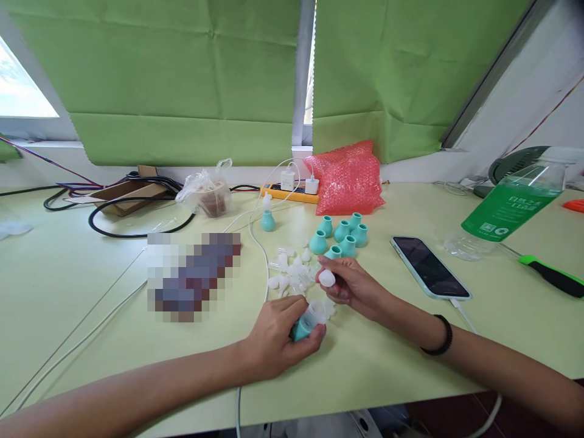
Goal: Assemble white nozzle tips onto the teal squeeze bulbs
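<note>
Bare left forearm (159, 384) nearest; left hand (278, 336) curled round a tilted teal bulb with a clear plastic top (301, 329). Right hand (360, 291) just beside, apart, pinching a small white rounded plastic piece (326, 278). Beyond, on the pale yellow-green table (374, 359): loose clear and white plastic pieces (297, 275), open-necked teal bulbs (318, 243).

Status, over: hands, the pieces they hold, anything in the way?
Left hand gripping teal bulb, translucent collar at its mouth. Right hand pinching white piece, apart from the bulb. Loose translucent pieces nearby; no obstruction seen between hands.
</note>
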`<move>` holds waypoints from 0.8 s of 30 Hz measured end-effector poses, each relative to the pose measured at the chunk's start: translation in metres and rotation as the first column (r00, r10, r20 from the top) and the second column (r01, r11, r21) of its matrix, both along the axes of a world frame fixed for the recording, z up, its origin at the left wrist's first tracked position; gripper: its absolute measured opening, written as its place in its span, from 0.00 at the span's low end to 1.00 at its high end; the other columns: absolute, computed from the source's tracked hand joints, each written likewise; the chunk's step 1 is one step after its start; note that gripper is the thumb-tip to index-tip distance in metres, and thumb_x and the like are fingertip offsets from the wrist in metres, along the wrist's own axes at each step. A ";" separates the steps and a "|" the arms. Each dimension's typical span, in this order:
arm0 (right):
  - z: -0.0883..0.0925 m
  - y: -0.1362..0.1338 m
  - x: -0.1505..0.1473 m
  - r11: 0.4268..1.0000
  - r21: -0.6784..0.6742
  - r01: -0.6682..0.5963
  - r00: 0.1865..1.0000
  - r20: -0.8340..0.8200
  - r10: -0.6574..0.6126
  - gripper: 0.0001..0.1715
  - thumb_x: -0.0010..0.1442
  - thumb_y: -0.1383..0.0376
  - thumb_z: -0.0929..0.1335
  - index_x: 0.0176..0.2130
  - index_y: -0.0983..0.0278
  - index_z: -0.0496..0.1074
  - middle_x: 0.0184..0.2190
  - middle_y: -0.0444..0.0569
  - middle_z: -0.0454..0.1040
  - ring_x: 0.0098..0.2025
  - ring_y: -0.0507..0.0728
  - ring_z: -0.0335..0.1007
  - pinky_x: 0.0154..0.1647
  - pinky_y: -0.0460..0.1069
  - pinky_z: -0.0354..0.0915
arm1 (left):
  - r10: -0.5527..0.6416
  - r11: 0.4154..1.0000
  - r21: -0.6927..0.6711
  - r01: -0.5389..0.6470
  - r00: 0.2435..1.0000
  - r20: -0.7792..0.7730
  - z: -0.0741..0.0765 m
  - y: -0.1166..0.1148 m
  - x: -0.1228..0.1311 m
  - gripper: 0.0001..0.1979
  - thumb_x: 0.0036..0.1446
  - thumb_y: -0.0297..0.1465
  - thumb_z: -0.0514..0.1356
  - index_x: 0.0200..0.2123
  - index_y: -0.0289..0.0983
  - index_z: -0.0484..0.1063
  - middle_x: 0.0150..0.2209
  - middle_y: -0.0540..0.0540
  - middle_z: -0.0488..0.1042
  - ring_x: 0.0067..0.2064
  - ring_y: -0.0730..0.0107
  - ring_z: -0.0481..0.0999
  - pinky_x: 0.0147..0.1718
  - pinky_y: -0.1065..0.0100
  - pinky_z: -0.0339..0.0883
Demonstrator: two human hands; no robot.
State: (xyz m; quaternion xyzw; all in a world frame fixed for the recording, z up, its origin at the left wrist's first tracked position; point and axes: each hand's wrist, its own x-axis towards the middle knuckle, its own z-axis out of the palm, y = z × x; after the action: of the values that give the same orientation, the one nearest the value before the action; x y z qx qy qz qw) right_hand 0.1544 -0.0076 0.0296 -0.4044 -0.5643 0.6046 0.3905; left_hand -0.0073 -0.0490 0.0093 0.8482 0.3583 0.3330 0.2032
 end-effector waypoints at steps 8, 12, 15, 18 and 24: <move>-0.007 0.011 0.006 0.581 0.811 0.075 0.842 0.261 -0.473 0.09 0.50 0.64 0.66 0.27 0.66 0.74 0.18 0.46 0.70 0.19 0.48 0.60 0.21 0.44 0.58 | 0.117 0.956 -0.285 -0.070 0.982 0.150 0.004 0.003 -0.001 0.13 0.57 0.37 0.45 0.30 0.35 0.62 0.29 0.48 0.67 0.30 0.72 0.63 0.30 0.70 0.58; -0.019 0.021 0.009 0.491 0.869 -0.066 0.764 0.361 -0.535 0.11 0.51 0.66 0.66 0.36 0.67 0.73 0.20 0.46 0.72 0.18 0.48 0.60 0.21 0.44 0.61 | 0.182 0.903 -0.426 -0.059 0.950 0.254 0.003 0.005 0.000 0.12 0.56 0.39 0.47 0.31 0.36 0.59 0.26 0.49 0.67 0.28 0.73 0.63 0.27 0.71 0.57; -0.019 0.021 0.010 0.460 0.888 -0.031 0.787 0.305 -0.537 0.11 0.49 0.67 0.67 0.36 0.67 0.73 0.17 0.44 0.69 0.15 0.46 0.57 0.17 0.43 0.59 | 0.213 0.868 -0.496 0.006 0.899 0.383 0.004 0.006 0.001 0.11 0.56 0.39 0.48 0.36 0.37 0.57 0.24 0.51 0.67 0.25 0.74 0.64 0.26 0.72 0.58; -0.011 0.009 0.007 0.402 0.915 0.035 0.875 0.166 -0.454 0.09 0.48 0.69 0.67 0.34 0.66 0.73 0.17 0.43 0.68 0.17 0.47 0.58 0.18 0.43 0.60 | 0.204 0.844 -0.532 0.072 0.873 0.443 0.005 0.004 0.000 0.13 0.57 0.39 0.44 0.36 0.36 0.57 0.23 0.50 0.67 0.24 0.74 0.64 0.25 0.71 0.58; -0.008 -0.015 -0.003 0.354 0.935 -0.028 0.962 0.121 -0.245 0.19 0.47 0.71 0.69 0.42 0.63 0.70 0.27 0.46 0.71 0.23 0.47 0.64 0.24 0.44 0.65 | 0.131 0.798 -0.570 0.195 0.867 0.480 0.004 0.000 -0.002 0.14 0.59 0.40 0.40 0.37 0.37 0.56 0.25 0.49 0.66 0.26 0.73 0.65 0.28 0.68 0.60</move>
State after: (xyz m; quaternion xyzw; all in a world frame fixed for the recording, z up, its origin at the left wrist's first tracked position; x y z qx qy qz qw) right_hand 0.1511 -0.0231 0.0221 -0.2192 -0.8207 0.0986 0.5184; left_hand -0.0094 -0.0486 0.0128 0.6303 0.3654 0.4047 0.5526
